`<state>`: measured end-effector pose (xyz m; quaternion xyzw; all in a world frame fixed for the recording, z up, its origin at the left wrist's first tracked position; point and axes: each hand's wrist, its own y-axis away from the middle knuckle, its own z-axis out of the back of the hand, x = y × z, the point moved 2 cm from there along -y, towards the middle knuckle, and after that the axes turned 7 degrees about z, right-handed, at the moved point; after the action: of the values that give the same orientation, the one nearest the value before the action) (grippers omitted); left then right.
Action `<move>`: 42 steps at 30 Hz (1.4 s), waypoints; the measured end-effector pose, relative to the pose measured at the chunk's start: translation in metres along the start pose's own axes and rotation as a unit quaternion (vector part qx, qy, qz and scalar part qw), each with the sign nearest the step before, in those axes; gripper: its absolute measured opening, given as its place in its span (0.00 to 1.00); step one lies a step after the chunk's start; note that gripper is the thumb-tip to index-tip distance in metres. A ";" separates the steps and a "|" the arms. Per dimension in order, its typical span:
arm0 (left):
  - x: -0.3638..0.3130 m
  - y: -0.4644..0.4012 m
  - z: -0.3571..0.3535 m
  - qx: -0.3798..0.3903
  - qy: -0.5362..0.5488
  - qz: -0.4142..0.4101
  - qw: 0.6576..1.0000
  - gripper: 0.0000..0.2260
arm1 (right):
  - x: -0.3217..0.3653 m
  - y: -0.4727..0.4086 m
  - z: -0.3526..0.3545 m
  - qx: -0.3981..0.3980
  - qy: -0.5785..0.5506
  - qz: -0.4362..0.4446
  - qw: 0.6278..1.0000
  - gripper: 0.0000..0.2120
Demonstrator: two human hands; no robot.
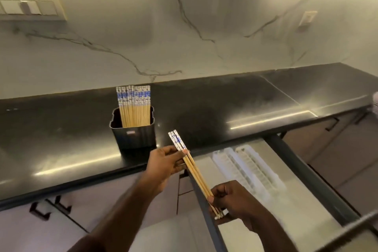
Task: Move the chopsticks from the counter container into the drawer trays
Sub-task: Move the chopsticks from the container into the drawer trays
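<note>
- Three or so slender wooden chopsticks with blue-and-white patterned tops point(194, 172) are held as one small bundle above the left edge of the open drawer, clear of the black ribbed counter container point(134, 135).
- Left hand point(165, 164): fingers are closed around the upper part of the bundle, just below the patterned section, with the thumb pressed on top.
- Right hand point(231, 200): fingers are curled round the narrow tip ends, so the bundle is pinched at both ends.
- Long axis: the bundle runs diagonally, patterned ends pointing up and away toward the counter, tips pointing down and toward the person. The sticks lie parallel and touching.
- Remaining stock: a dense row of matching chopsticks point(134, 106) stands upright in the container, patterned ends up, on the glossy black countertop point(204, 112).
- Destination: white slatted plastic drawer trays point(247, 166) lie in the open pale-lined drawer point(296, 200), to the right of the hands; their contents cannot be made out.
- Step in hand, as judged: the transfer phase, with the bundle taken out and being squared up between both hands, not yet lowered.
- Next move, as judged: the bundle would need to be carried rightward over a tray, its long axis turned to match the tray's length, then lowered flat and let go. Most of the task appears to remain.
</note>
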<state>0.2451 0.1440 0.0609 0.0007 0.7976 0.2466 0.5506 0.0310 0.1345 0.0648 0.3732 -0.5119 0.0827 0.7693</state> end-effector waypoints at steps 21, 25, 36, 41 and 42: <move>0.183 -0.144 -0.211 -0.039 -0.334 0.087 0.938 0.17 | -0.158 -0.103 0.206 -0.071 0.024 -0.126 0.989 0.05; 0.209 -0.166 -0.209 -0.059 -0.554 0.076 0.827 0.29 | -0.163 -0.150 0.208 -0.088 0.064 -0.115 0.987 0.04; 0.241 -0.180 -0.199 0.034 -0.799 -0.035 0.599 0.30 | -0.186 -0.211 0.172 -0.054 0.263 -0.113 0.957 0.15; 0.243 -0.185 -0.200 0.074 -0.843 -0.072 0.528 0.27 | -0.193 -0.220 0.165 -0.022 0.338 -0.098 0.936 0.14; 0.242 -0.186 -0.201 0.081 -0.850 -0.072 0.516 0.27 | -0.194 -0.221 0.165 -0.019 0.351 -0.097 0.931 0.14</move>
<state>0.0237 -0.0327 -0.1704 0.1972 -0.0366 0.0222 0.9794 -0.0655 -0.0809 -0.1752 0.3534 -0.1719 0.1239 0.9112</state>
